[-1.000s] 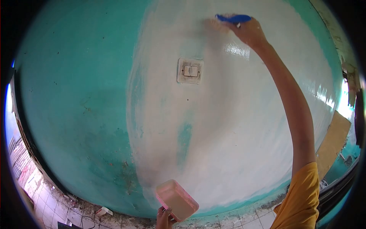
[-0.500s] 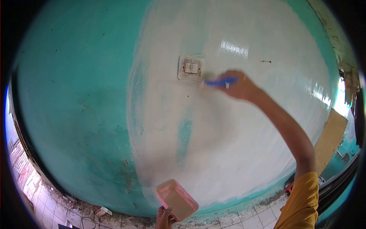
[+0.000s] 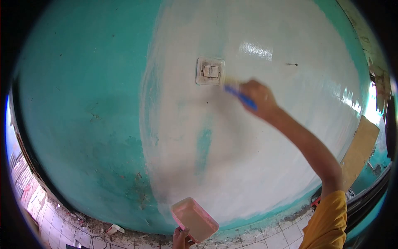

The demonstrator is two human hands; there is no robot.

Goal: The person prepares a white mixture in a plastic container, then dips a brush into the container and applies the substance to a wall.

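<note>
My right hand (image 3: 259,97) is closed round the blue handle of a paintbrush (image 3: 242,98). The pale bristles are up against the wall at the right edge of a light switch (image 3: 210,71), whose plate is smeared. Low in the view, my left hand (image 3: 181,238) grips the near-left rim of a pink rectangular tub (image 3: 195,220) with pale paint inside. White paint covers the middle and right of the wall (image 3: 178,103), with green streaks showing through below the switch.
Unpainted green wall (image 3: 91,99) spans the left side. A nail (image 3: 292,64) sticks out at upper right. A brown board (image 3: 361,151) leans at the right. On the dirty tiled floor (image 3: 253,238) lies a small white box-like object (image 3: 115,229).
The paintbrush has turned from nearly level to slanting, its bristles now higher beside the switch plate. My left hand and the tub stay almost in place.
</note>
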